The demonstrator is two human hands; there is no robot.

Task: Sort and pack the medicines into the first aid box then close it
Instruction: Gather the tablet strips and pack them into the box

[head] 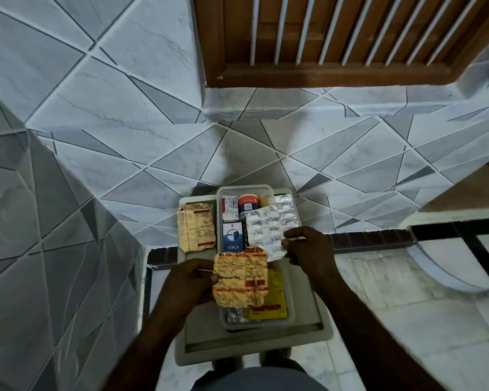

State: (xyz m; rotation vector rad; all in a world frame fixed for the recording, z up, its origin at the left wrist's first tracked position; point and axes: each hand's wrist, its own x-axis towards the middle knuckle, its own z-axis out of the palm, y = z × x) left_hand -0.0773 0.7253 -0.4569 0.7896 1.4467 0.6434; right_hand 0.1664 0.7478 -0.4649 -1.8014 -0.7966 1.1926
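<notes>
Grey-and-white tiled walls (96, 108) with slanting lines fill the background, and a grey tray-like surface (305, 300) bears the clear first aid box (244, 188). Over the box's near half, the left hand (188, 280) grips a crumpled yellow blister strip (240, 277) by its left edge, thumb on top and fingers curled beneath. At the box's right rim, the right hand (308, 246) pinches a silver blister strip (268, 230) that lies across the box's far right part. Just left of the box rests a second yellow strip (196, 225). Inside stand a blue-and-white carton (232, 237) and what looks like a white-lidded tub (248, 204)
</notes>
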